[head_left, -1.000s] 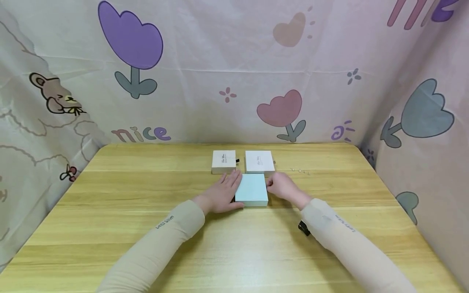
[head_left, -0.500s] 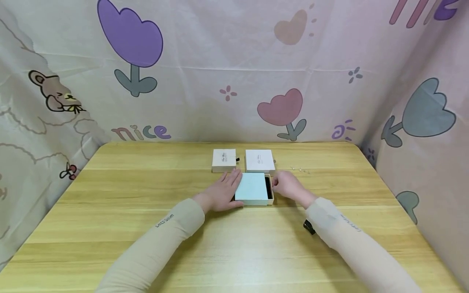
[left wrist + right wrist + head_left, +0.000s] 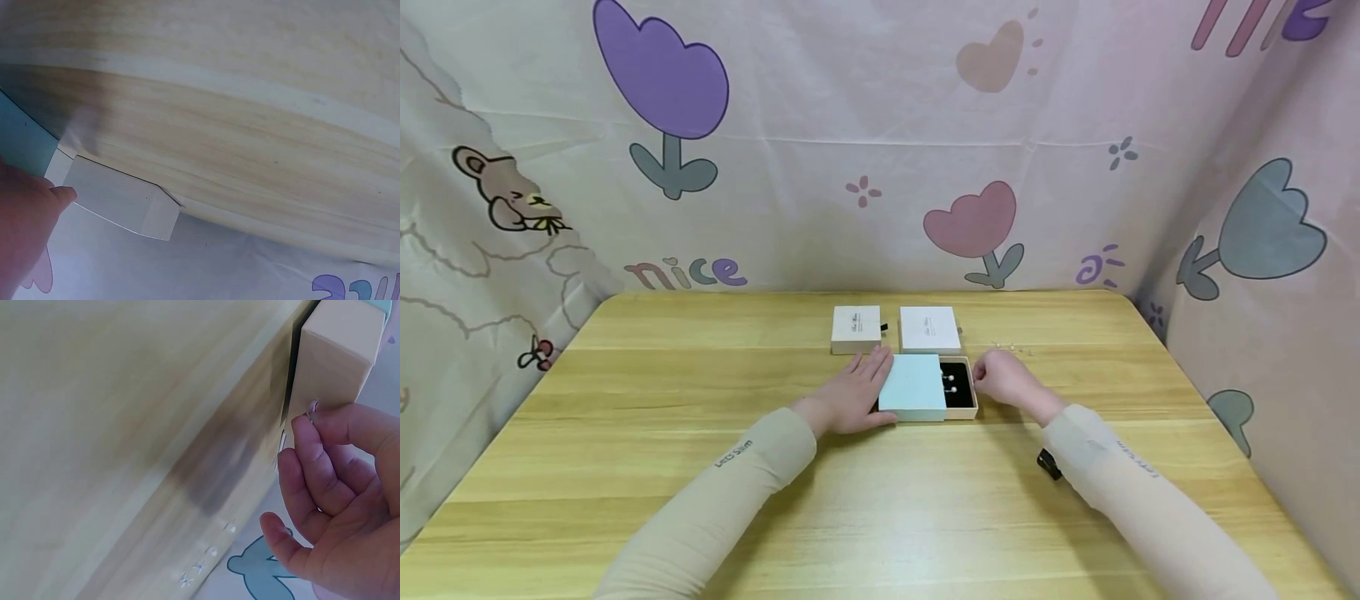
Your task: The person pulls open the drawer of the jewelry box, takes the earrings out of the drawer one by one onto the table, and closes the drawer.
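A light blue sliding box (image 3: 912,386) lies on the table, its cream drawer (image 3: 962,413) partly out to the right. Pearl-like earrings (image 3: 953,389) sit on the drawer's black lining (image 3: 958,401). My left hand (image 3: 850,398) rests with outstretched fingers against the sleeve's left side. At the drawer's outer end, my right hand (image 3: 1009,382) pinches a small pull tab (image 3: 313,406) between thumb and index finger, as the right wrist view shows. The other fingers of that hand are loosely bent. The sleeve covers the drawer's left part.
Two white boxes stand behind, a left one (image 3: 856,329) with a black tab and a right one (image 3: 929,327). Several tiny shiny pieces (image 3: 199,567) lie on the table beyond my right hand. A patterned cloth (image 3: 820,225) hangs behind the table.
My right hand has moved to the right, drawing the drawer out of the light blue sleeve. The black lining and earrings have come into sight. My left hand has stayed in place.
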`<act>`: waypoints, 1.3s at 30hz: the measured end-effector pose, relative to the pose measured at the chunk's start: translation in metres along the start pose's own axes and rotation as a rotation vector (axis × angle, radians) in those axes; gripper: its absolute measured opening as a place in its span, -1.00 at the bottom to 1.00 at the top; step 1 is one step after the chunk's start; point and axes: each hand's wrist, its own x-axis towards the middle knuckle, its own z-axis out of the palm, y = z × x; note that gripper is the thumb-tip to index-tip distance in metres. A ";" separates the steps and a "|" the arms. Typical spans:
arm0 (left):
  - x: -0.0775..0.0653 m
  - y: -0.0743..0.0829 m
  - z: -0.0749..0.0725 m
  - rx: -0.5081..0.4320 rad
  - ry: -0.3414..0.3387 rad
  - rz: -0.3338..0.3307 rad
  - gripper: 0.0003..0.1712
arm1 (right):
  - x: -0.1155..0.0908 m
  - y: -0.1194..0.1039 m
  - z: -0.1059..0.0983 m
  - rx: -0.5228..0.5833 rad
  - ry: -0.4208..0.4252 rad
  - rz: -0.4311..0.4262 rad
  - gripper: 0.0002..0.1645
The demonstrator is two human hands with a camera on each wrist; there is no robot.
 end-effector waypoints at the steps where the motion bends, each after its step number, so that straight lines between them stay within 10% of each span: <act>1: 0.000 0.000 0.000 0.001 0.001 0.000 0.07 | 0.000 0.001 0.000 -0.002 -0.002 -0.001 -0.84; 30: 0.000 0.000 0.001 0.002 0.005 0.006 0.07 | -0.004 0.016 -0.006 -0.106 0.010 -0.017 -0.83; 39: 0.002 -0.003 0.003 -0.012 0.016 0.015 0.07 | -0.005 0.003 -0.012 -0.263 0.208 -0.051 -0.81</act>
